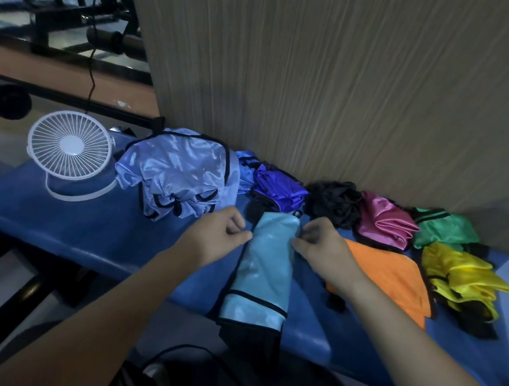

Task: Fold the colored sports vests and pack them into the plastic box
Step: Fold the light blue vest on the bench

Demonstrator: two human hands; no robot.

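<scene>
Pinching the long edges of a folded light blue vest [263, 269], our left hand [219, 235] and right hand [323, 251] curl their fingers on the cloth, which hangs over the near edge of a blue padded bench [78, 227]. Crumpled vests [386, 224] line a wood-grain wall [345, 74]; a white fan [70, 145] stands far left.

Dim bluish indoor light over my bench [47, 216], soft sheen on the satin vests [178, 165], dark murky corners at lower left, wide-angle bending at the edges, my forearms slightly soft, wall [361, 77] grain smeared.
</scene>
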